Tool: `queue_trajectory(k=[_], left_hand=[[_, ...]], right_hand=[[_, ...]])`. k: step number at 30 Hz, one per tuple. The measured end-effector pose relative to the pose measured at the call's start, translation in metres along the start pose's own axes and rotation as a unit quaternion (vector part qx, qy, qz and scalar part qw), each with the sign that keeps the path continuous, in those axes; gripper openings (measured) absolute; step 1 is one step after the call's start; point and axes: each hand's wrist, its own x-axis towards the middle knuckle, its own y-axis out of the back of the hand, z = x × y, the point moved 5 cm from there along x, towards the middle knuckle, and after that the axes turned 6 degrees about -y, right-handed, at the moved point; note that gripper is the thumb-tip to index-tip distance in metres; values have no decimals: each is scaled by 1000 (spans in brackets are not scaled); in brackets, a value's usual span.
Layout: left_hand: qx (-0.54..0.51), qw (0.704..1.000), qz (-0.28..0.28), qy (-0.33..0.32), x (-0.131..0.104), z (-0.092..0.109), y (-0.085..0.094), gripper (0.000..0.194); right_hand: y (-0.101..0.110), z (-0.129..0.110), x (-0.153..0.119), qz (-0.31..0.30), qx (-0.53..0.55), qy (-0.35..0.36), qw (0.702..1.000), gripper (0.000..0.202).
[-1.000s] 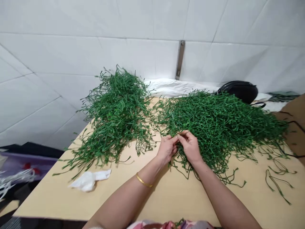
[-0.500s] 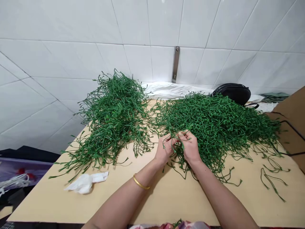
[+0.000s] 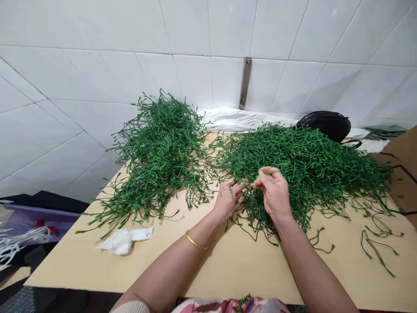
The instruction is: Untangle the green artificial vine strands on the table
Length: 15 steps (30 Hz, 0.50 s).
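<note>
My left hand (image 3: 228, 200) is closed on a green strand at the near left edge of the right-hand pile of green stems (image 3: 306, 165). Just to its right, my right hand (image 3: 275, 191) pinches at something thin that is too small to make out, its fingertips close to the left ones. Thin green strands lie under and around both hands. Another pile of green stems (image 3: 163, 152) lies to the left on the tan table (image 3: 234, 274).
Crumpled white tissue (image 3: 123, 241) lies at the front left. A few loose stems (image 3: 378, 248) are at the right. Behind the right pile sits a black pouch (image 3: 325, 125), with a cardboard box (image 3: 402, 156) beside it. A metal bracket (image 3: 246, 82) is on the tiled wall.
My right hand has moved right and slightly up, away from my left hand, and has turned. My left hand stays near the same strands. The view has shifted slightly.
</note>
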Motion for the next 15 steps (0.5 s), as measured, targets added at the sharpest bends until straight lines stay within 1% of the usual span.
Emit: queue_trajectory(k=[2, 4, 6, 8, 10, 12, 13, 15], left_hand=[[28, 1000, 1, -14, 3, -3, 3, 29], [57, 998, -7, -15, 4, -6, 5, 25], [73, 997, -18, -13, 4, -8, 5, 22], [72, 997, -31, -8, 3, -9, 3, 20], [56, 998, -39, 5, 2, -9, 2, 22], [33, 998, -41, 20, 2, -10, 0, 26], [22, 998, -41, 29, 2, -10, -1, 27], [7, 998, -39, 51, 1, -11, -3, 29]], right_hand=[[8, -5, 0, 42, -89, 53, 994, 32], [16, -5, 1, 74, -181, 64, 979, 38], [20, -5, 0, 87, -278, 77, 954, 45], [20, -9, -4, 86, -382, 122, 912, 56], [19, -14, -12, 75, -480, 184, 855, 61], [19, -16, -21, 61, -556, 226, 797, 50], [20, -15, -25, 57, -581, 239, 776, 43], [23, -13, -33, 62, -615, 258, 743, 33]])
